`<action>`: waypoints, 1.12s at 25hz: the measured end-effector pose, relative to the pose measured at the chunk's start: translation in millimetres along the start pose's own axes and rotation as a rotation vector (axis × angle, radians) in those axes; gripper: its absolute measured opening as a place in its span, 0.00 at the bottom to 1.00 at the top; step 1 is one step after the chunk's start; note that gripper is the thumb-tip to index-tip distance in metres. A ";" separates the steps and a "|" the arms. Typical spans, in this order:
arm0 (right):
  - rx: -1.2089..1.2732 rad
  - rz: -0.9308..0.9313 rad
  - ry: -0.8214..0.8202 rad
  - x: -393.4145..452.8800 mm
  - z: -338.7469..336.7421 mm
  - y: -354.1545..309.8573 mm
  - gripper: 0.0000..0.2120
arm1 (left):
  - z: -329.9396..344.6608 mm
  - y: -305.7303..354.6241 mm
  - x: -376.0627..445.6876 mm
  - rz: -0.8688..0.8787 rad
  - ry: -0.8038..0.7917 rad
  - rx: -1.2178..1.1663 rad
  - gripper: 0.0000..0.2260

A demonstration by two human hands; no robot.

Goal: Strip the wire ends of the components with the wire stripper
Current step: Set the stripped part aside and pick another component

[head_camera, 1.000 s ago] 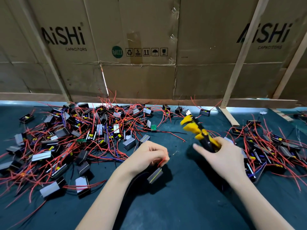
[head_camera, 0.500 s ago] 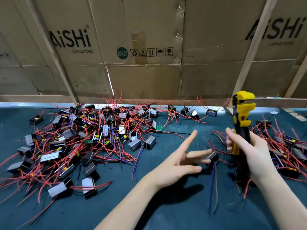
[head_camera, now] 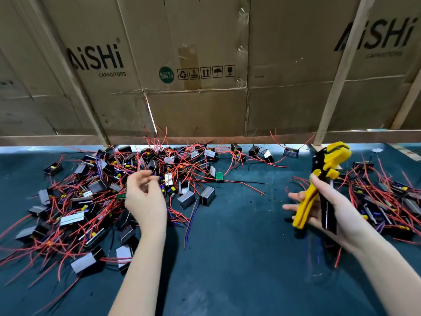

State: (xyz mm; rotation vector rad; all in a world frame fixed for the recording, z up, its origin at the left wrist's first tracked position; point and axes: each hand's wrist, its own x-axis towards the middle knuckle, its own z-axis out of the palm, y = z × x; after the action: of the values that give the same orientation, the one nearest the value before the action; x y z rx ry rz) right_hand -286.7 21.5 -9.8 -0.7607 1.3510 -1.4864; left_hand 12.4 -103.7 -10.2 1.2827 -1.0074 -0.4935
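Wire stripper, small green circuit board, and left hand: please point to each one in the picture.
wire stripper [head_camera: 328, 169], head view, on its yellow head
small green circuit board [head_camera: 219, 176], head view, on its top face
left hand [head_camera: 145, 197], head view, on its back

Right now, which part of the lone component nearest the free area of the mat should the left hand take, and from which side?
Take the component by its black body, coming from above with the left hand. It stands apart at the pile's right edge, beside another block, so its top and right face are free. Its wires trail toward the camera; pulling them could snag.
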 end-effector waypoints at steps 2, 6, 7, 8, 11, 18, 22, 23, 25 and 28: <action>-0.110 -0.061 0.140 2.6 -8.8 -2.9 0.29 | -7.6 -5.6 9.5 -0.015 0.042 0.157 0.08; -0.191 -0.166 0.252 2.3 -14.3 -2.5 0.33 | -11.8 -16.3 15.8 0.078 -0.181 0.656 0.10; -0.212 -0.196 0.250 2.0 -13.7 -1.9 0.33 | -11.3 -18.0 15.1 0.109 -0.223 0.775 0.11; -0.225 -0.228 0.241 1.9 -12.8 -1.9 0.33 | -10.8 -19.2 14.3 0.130 -0.245 0.853 0.12; -0.154 -0.315 0.182 0.2 -9.4 -3.7 0.28 | -8.8 -19.8 14.7 0.139 -0.242 0.909 0.12; 0.036 -0.403 0.027 -4.0 2.2 -5.1 0.24 | -12.0 -24.2 21.1 0.152 -0.179 0.946 0.08; 0.021 -0.378 0.010 -6.9 5.8 -5.7 0.24 | -16.9 -19.4 20.9 0.128 -0.154 0.789 0.02; 0.025 -0.366 0.004 -7.4 6.0 -5.9 0.23 | -18.5 -17.0 22.0 0.110 -0.137 0.683 0.03; 0.044 -0.354 -0.006 -7.3 6.2 -6.0 0.22 | -20.4 -6.3 22.8 0.141 -0.135 0.379 0.04; 0.031 -0.360 -0.011 -6.0 4.5 -4.4 0.23 | -12.9 15.5 3.1 0.398 -0.331 0.055 0.06</action>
State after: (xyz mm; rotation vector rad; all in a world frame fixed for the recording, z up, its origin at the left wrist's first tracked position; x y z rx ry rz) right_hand -281.5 25.0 -3.7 -1.0305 1.2233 -1.7735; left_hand 21.4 -95.0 5.9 1.0291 -1.5240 -0.3758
